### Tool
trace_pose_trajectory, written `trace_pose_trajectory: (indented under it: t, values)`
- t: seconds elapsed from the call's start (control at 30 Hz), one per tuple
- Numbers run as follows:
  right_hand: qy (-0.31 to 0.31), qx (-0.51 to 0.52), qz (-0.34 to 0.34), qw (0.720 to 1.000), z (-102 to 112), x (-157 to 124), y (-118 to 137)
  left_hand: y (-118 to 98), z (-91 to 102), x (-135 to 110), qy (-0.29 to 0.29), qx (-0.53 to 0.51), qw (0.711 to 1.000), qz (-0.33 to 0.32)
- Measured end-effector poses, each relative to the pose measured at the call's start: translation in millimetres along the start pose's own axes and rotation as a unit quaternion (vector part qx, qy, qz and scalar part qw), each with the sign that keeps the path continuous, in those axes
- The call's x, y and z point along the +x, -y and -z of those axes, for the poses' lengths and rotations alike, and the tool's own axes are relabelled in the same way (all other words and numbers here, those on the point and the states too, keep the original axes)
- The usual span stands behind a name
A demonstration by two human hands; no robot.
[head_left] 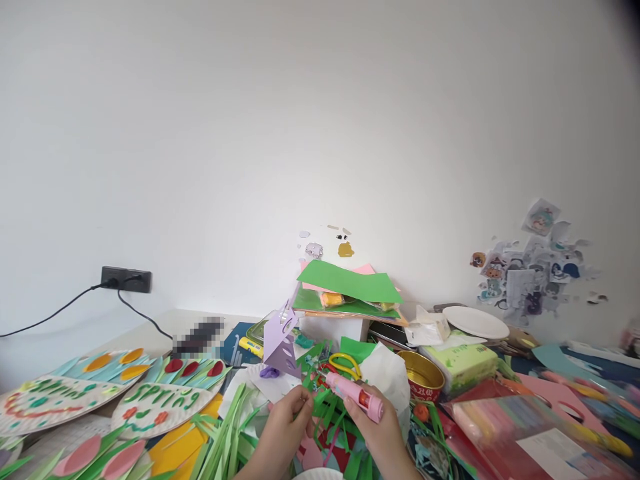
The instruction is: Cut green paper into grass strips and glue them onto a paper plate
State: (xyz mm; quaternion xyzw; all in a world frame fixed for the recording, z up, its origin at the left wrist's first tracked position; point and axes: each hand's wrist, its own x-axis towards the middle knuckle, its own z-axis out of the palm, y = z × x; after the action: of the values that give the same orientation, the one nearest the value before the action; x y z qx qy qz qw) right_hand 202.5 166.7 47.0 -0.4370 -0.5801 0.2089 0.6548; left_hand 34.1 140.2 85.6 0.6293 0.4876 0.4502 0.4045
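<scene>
My right hand (377,423) is wrapped round a pink hot glue pen (350,392), its narrow tip pointing up and to the left. My left hand (290,420) is closed just left of that tip, thumb and fingers pressed together. What they pinch, if anything, I cannot make out. Behind the left hand stands a folded purple paper cut-out (279,341). Yellow-handled scissors (345,364) lie beyond the glue pen. Green paper strips (231,427) spread beside the left wrist, and more scraps lie beneath both hands.
Paper-plate crafts (150,415) lettered "Spring" lie at left. A stack of coloured paper (350,283) rises at the back. A gold tin (423,373), a tissue pack (460,360) and a white plate (475,323) stand at right, with a clear pack of coloured material (505,423) nearer.
</scene>
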Motion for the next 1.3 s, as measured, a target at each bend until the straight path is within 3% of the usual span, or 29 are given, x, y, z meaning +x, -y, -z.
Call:
trace_pose_trajectory:
  t: [0.83,1.1,1.3]
  values:
    - [0.000,-0.019,-0.007,1.000,0.5,-0.9,2.0,1.2,0.5,-0.3,0.010,0.007,1.000,-0.015]
    - [0.068,-0.054,-0.013,0.996,6.8,0.2,5.1,1.6,0.2,-0.4,0.012,0.005,1.000,-0.024]
    - [0.075,-0.055,-0.008,0.996,8.0,1.0,4.2,-0.9,-0.7,-0.3,0.007,0.002,1.000,-0.020]
